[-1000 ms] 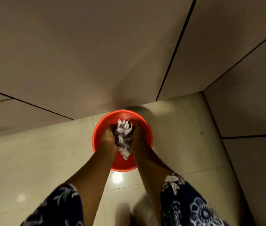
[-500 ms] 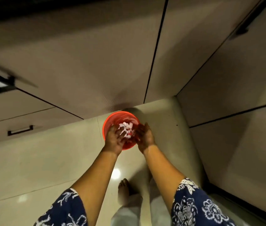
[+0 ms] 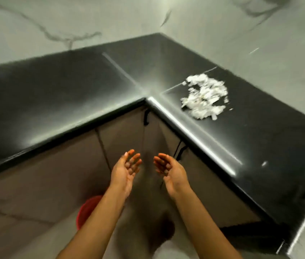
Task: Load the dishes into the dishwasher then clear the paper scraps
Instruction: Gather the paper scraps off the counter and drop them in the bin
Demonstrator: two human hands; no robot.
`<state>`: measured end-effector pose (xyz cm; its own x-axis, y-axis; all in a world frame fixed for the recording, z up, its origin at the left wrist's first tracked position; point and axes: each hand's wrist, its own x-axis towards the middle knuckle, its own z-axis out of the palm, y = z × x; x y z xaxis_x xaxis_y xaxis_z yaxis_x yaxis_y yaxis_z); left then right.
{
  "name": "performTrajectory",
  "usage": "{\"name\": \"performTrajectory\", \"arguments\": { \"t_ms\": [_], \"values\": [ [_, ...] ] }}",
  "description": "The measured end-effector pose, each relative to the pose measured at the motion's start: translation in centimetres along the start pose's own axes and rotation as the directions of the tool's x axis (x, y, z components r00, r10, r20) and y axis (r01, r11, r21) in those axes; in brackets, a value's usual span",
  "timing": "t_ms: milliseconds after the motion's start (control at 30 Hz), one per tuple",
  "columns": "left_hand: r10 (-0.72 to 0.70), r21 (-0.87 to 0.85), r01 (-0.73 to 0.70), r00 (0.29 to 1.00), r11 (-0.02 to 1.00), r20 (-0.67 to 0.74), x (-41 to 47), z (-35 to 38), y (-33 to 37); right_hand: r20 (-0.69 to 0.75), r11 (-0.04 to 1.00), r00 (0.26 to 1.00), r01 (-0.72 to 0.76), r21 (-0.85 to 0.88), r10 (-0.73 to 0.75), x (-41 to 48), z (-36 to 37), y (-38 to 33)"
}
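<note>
While we look down at the inner corner of the black worktop (image 3: 54, 94), our left grip (image 3: 124, 169) and right grip (image 3: 170, 170) hang in the air below its front edge, before the cabinet doors (image 3: 64, 176). Both are open and hold nothing: the palms are turned up and towards each other, the fingers spread and only lightly bent. The two grips are near each other but apart, and neither touches the worktop or the doors.

We see the scraps (image 3: 205, 98) in one loose white pile on the right arm of the worktop, near its inner corner and just beside the seam that runs across the top there. A few stray bits lie at the pile's right rim. The pile is well apart from both grips and closer to the front edge than to the wall (image 3: 110, 19).

Down on the floor (image 3: 26, 240) we make out a red bucket (image 3: 88, 210) to the left of our left forearm, which hides most of it; we cannot tell what is in it. Two dark handles (image 3: 146, 116) show on the doors under the corner. The view is blurred, so finer detail is lost to us.
</note>
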<state>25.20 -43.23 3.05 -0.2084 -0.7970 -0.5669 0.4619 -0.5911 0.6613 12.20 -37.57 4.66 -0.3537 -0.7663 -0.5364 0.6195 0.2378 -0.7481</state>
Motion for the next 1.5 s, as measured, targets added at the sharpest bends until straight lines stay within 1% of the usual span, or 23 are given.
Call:
{"name": "performTrajectory", "arguments": {
  "t_ms": [67,133,167,200,233,300,333,367,400,467,533,567,733,867,967,1033,1067,1100,1167,1233,1300,1400,1500],
  "values": [
    [0.058,0.11,-0.067,0.995,0.992,0.083,1.2,4.5,0.3,-0.024,0.991,0.991,0.13,0.023,-0.13,0.5,-1.6,-4.8],
    [0.14,0.205,-0.171,0.978,0.964,0.155,2.5,8.7,0.4,-0.068,0.953,0.951,0.299,-0.049,-0.302,1.5,-3.6,-9.6],
    [0.19,0.256,-0.238,0.962,0.937,0.196,3.5,10.6,0.2,-0.081,0.92,0.922,0.365,-0.142,-0.378,2.4,-4.7,-11.2],
    [0.256,0.343,-0.327,0.937,0.881,0.236,4.6,12.1,-0.1,-0.08,0.865,0.893,0.402,-0.3,-0.442,3.3,-5.9,-12.1],
    [0.33,0.461,-0.428,0.901,0.777,0.281,5.9,13.8,-0.6,-0.067,0.777,0.864,0.412,-0.477,-0.499,4.7,-7.5,-13.1],
    [0.382,0.69,-0.54,0.838,0.482,0.389,8.6,16.5,-1.9,-0.007,0.472,0.782,0.37,-0.8,-0.624,7.5,-10.4,-14.6],
    [0.369,0.784,-0.54,0.827,0.308,0.424,9.8,17.6,-2.4,0.045,0.331,0.767,0.328,-0.884,-0.64,9.0,-11.5,-15.3],
    [0.344,0.845,-0.51,0.831,0.161,0.437,10.7,18.5,-2.8,0.089,0.236,0.78,0.293,-0.927,-0.62,10.4,-12.3,-15.6],
    [0.321,0.875,-0.483,0.835,0.04,0.447,11.7,19.6,-3.2,0.109,0.157,0.806,0.243,-0.957,-0.582,11.8,-12.9,-16.1],
    [0.288,0.887,-0.435,0.839,-0.152,0.461,13.3,21.2,-3.7,0.066,0.039,0.843,0.102,-0.994,-0.534,14.4,-13.8,-16.9],
    [0.275,0.882,-0.386,0.847,-0.271,0.455,14.7,22.5,-3.8,0.01,-0.007,0.848,0.007,-1.0,-0.529,16.6,-13.7,-18.0],
    [0.268,0.88,-0.365,0.854,-0.305,0.447,15.5,23.2,-3.6,-0.013,-0.003,0.852,-0.017,-1.0,-0.523,17.9,-13.5,-18.7],
    [0.215,0.826,-0.355,0.851,-0.439,0.48,20.0,26.7,-1.8,0.014,-0.045,0.886,-0.008,-0.999,-0.464,23.6,-11.5,-22.1],
    [0.146,0.782,-0.392,0.845,-0.484,0.514,23.1,29.2,-0.3,0.069,-0.09,0.893,0.032,-0.995,-0.445,26.4,-11.2,-24.1],
    [0.155,0.764,-0.443,0.81,-0.469,0.565,24.1,29.6,-0.2,0.14,-0.054,0.879,0.129,-0.99,-0.456,26.1,-11.2,-24.9],
    [0.227,0.766,-0.514,0.752,-0.387,0.619,24.1,29.2,-0.1,0.191,-0.006,0.847,0.216,-0.976,-0.496,24.5,-11.7,-24.9],
    [0.277,0.768,-0.546,0.722,-0.334,0.634,24.1,29.0,-0.1,0.173,0.012,0.833,0.21,-0.978,-0.526,23.3,-12.4,-24.5],
    [0.338,0.779,-0.555,0.702,-0.291,0.626,23.9,28.6,0.1,0.132,0.019,0.824,0.17,-0.985,-0.551,21.8,-13.2,-24.0],
    [0.422,0.816,-0.523,0.701,-0.246,0.576,23.4,27.5,0.4,-0.046,0.029,0.814,-0.036,-0.999,-0.579,18.7,-15.7,-22.6],
    [0.41,0.855,-0.445,0.75,-0.267,0.518,22.8,26.1,0.6,-0.285,0.073,0.789,-0.293,-0.953,-0.545,15.9,-18.0,-21.3],
    [0.338,0.861,-0.378,0.805,-0.34,0.487,22.6,25.1,0.6,-0.434,0.103,0.748,-0.447,-0.888,-0.502,14.9,-18.9,-20.7],
    [0.265,0.833,-0.337,0.837,-0.439,0.478,23.7,25.6,1.2,-0.411,0.097,0.747,-0.426,-0.899,-0.522,17.4,-17.5,-21.3],
    [0.201,0.786,-0.372,0.83,-0.494,0.52,26.2,27.2,2.5,-0.352,0.084,0.772,-0.365,-0.927,-0.529,22.0,-15.4,-23.2]
  ]
}}
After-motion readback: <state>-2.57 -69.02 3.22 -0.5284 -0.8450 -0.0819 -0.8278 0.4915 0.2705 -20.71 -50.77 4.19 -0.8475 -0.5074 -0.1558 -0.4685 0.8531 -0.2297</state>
